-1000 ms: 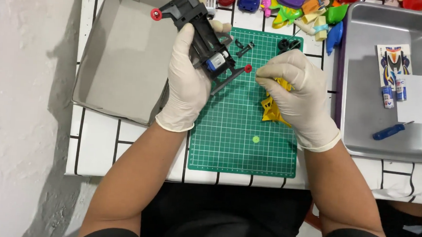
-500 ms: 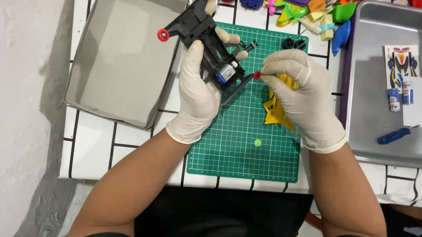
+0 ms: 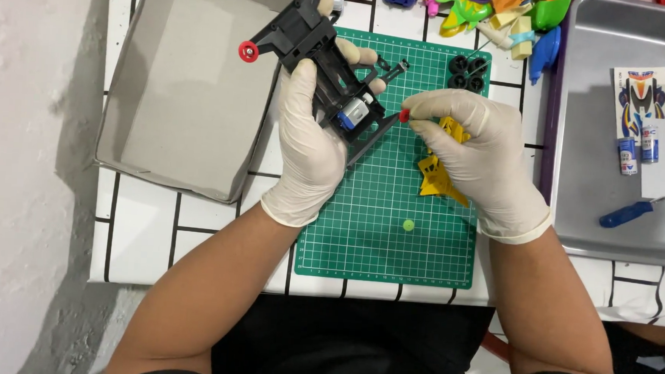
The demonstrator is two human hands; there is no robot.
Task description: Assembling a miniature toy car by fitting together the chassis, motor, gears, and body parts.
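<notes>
Both gloved hands raised together — left hand gripping, right hand fingers pinched

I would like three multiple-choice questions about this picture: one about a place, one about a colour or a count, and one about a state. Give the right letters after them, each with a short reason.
1. Where does the blue screwdriver lie?
A. in the metal tray
B. on the green mat
C. in the grey box

2. What colour is the small roller at the right hand's fingertips?
A. yellow
B. red
C. blue

3. How is the black toy car frame held?
A. it lies loose on the mat
B. the left hand grips it above the mat
C. it rests inside the tray

Answers:
1 A, the screwdriver rests on the tray floor at the right.
2 B, the roller pinched by the fingers is red.
3 B, the gloved left hand is closed around the frame.
</notes>
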